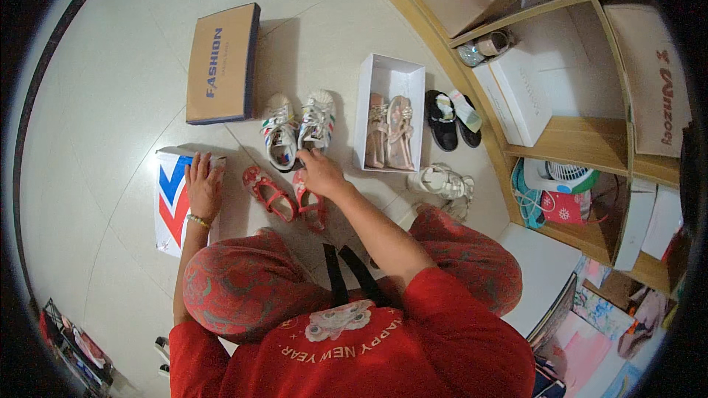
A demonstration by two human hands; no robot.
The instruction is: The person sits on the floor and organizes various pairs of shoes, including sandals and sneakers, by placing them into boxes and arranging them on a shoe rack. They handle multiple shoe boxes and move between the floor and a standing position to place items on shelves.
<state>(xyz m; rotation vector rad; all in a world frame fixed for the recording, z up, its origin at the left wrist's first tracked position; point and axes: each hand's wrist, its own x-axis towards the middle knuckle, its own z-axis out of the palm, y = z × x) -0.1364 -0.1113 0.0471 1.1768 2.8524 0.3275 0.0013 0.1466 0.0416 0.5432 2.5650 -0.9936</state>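
Observation:
My left hand (203, 188) rests palm down with spread fingers on a white shoebox (171, 204) with a blue and red pattern. At the heel of the right one of two white sneakers (317, 121) is my right hand (321, 172), its fingers touching or gripping the heel; the fingertips are partly hidden. The other white sneaker (280, 132) stands beside it. A pair of red strapped shoes (269, 194) lies just below, one partly under my right hand. An open white box (422, 116) holds pinkish strapped sandals (399, 127).
A brown shoebox (218, 66) lies at the upper left. Black shoes (442, 127) with socks and white shoes (442, 182) are right of the open box. Along the right runs a wooden shelf unit (581, 135) with boxes, a bag and a fan. A black rack (74, 348) stands lower left.

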